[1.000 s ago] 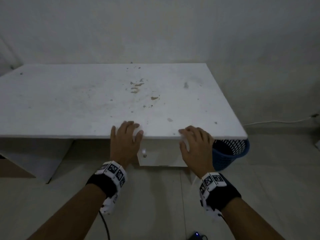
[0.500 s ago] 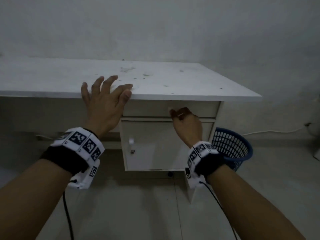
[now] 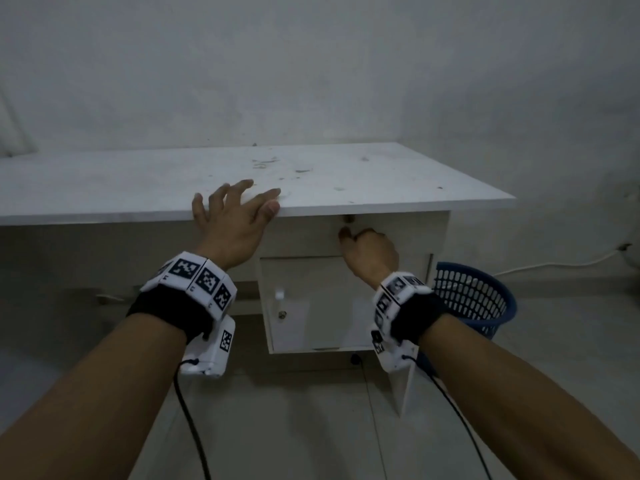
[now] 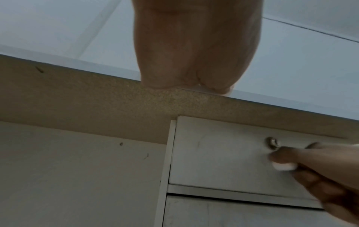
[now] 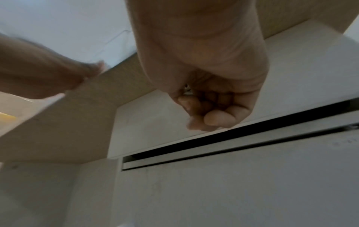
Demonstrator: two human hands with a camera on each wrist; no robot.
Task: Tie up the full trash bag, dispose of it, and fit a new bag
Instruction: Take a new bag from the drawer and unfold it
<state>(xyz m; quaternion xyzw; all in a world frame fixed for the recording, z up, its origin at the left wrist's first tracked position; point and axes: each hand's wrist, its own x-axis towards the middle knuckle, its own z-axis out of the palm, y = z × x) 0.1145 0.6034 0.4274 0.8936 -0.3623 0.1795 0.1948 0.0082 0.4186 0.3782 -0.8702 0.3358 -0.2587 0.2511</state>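
Observation:
A blue mesh trash basket [image 3: 471,299] stands on the floor at the right end of the white desk [image 3: 138,181]; no bag shows in it. My left hand [image 3: 235,216] lies open with spread fingers on the desk's front edge. Lower and to the right, my right hand [image 3: 367,251] is curled at the top drawer's front [image 3: 304,237]. In the left wrist view its thumb and fingers pinch the drawer's small white knob [image 4: 283,166], just below a metal lock [image 4: 273,142]. The right wrist view shows the right hand [image 5: 209,92] as a closed fist against the drawer.
Below the drawer is a cabinet door [image 3: 318,306] with its own white knob [image 3: 279,293] and a lock. A white cable [image 3: 554,265] runs along the wall base at the right. Pale tiled floor lies in front of the desk.
My view has dropped from above the desk to its front. The right hand left the desk edge and took hold of the drawer knob; the left hand stayed on the edge.

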